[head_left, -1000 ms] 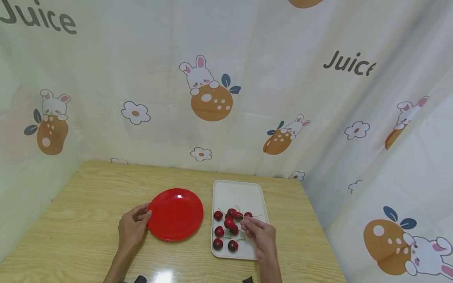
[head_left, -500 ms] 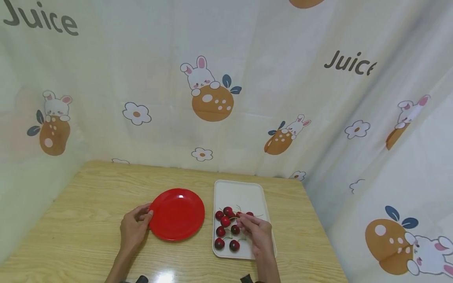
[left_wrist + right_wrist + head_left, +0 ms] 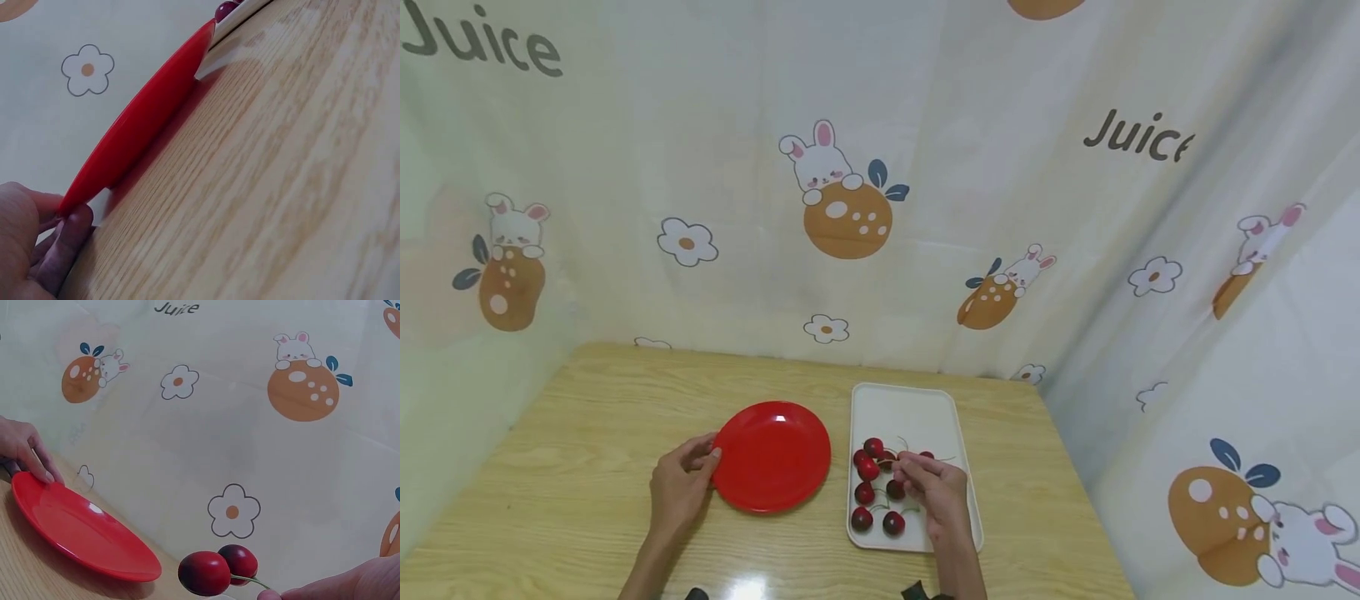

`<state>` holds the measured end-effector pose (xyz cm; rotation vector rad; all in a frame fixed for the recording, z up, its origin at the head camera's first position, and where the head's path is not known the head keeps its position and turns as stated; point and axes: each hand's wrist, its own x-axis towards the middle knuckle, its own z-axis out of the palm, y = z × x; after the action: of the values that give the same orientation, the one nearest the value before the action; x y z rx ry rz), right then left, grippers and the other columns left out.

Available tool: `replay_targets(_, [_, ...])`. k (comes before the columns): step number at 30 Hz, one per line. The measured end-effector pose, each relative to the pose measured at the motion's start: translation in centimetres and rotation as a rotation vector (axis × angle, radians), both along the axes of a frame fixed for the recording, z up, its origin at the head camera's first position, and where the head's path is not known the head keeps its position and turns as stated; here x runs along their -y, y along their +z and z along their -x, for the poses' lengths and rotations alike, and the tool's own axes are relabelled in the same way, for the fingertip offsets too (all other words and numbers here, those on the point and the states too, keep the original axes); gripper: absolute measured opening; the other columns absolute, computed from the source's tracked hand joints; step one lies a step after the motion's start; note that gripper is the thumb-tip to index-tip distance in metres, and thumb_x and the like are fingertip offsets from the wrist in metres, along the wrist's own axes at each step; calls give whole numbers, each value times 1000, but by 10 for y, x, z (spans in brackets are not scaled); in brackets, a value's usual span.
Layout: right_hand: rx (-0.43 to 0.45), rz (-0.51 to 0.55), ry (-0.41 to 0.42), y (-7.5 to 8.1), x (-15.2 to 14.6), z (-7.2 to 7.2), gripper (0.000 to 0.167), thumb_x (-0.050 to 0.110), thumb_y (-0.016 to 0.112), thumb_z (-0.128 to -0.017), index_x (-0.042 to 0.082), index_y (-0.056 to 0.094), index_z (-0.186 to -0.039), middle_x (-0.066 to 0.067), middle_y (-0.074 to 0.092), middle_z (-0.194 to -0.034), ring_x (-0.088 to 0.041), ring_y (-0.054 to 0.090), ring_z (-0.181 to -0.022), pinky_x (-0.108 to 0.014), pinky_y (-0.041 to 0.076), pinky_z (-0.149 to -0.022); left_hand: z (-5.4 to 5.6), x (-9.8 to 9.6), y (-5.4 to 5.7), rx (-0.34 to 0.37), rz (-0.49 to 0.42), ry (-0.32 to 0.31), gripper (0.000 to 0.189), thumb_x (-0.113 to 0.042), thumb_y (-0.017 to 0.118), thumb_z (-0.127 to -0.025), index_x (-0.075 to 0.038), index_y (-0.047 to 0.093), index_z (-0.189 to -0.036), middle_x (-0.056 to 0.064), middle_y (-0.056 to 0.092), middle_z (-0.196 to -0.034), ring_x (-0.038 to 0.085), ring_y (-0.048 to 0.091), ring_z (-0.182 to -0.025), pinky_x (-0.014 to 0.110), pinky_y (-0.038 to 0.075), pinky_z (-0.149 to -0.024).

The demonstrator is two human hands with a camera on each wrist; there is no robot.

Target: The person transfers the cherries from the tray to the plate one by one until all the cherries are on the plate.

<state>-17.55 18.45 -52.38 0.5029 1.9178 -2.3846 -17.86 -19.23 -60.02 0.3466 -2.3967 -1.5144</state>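
Note:
My left hand (image 3: 681, 483) grips the left rim of a round red plate (image 3: 771, 457), thumb on top and fingers under the edge. In the left wrist view the plate (image 3: 140, 119) stands on its foot on the wood. Over a white tray (image 3: 904, 408), my right hand (image 3: 938, 490) pinches thin green stems between thumb and fingertips. Two dark red cherries hang together from them, a near cherry (image 3: 204, 573) and one behind it (image 3: 239, 562). Several other cherries (image 3: 862, 521) lie in the tray's front half, some partly hidden by the hand.
The wooden table (image 3: 647, 383) carries the plate at left of centre and the tray to its right, with a narrow gap between. A printed curtain (image 3: 737, 167) with bunnies and oranges hangs behind the table and along its sides.
My right hand has moved left over the tray, carrying the two cherries left with it by their stems. My left hand and the plate have stayed in place.

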Motion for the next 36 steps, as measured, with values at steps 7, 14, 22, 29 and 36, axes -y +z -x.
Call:
replay_targets(7, [6, -2, 10, 1, 2, -2, 31, 1, 77, -99, -17, 72, -123, -4, 84, -83, -6, 79, -74, -16, 58, -65, -2, -1, 0, 10, -3, 0, 33, -20, 72, -106, -10, 75, -138, 17, 80, -125, -5, 67, -86, 15, 52, -74])
replay_targets(14, [8, 4, 8, 1, 3, -2, 30, -1, 76, -99, -18, 72, -123, -5, 84, -83, -7, 78, -72, -16, 57, -64, -1, -1, -1, 7, -2, -3, 33, -18, 73, -106, -10, 76, -137, 18, 80, -125, -3, 68, -85, 16, 53, -72])
replay_targets(22, [16, -3, 24, -2, 7, -1, 30, 1, 77, -99, -17, 72, -122, -5, 84, -85, -6, 78, -73, -16, 56, -64, -1, 1, -1, -5, 8, -8, 33, -19, 73, -106, -10, 76, -137, 16, 80, -124, -5, 67, -84, 15, 50, -75])
replay_targets(29, [28, 3, 43, -7, 11, -1, 26, -2, 75, -99, -16, 73, -121, -4, 83, -84, -6, 76, -71, -17, 56, -63, -3, 2, -1, 12, 0, -11, 33, -19, 73, -106, -9, 75, -138, 17, 80, -125, -6, 68, -84, 15, 51, -75])
replay_targets(36, [16, -1, 63, -5, 16, 2, 27, 0, 75, -99, -14, 74, -122, -4, 84, -86, -7, 77, -73, -18, 57, -65, -1, 2, 0, 5, 13, -11, 34, -19, 72, -106, -9, 75, -138, 16, 80, -125, -5, 68, -85, 15, 51, -77])
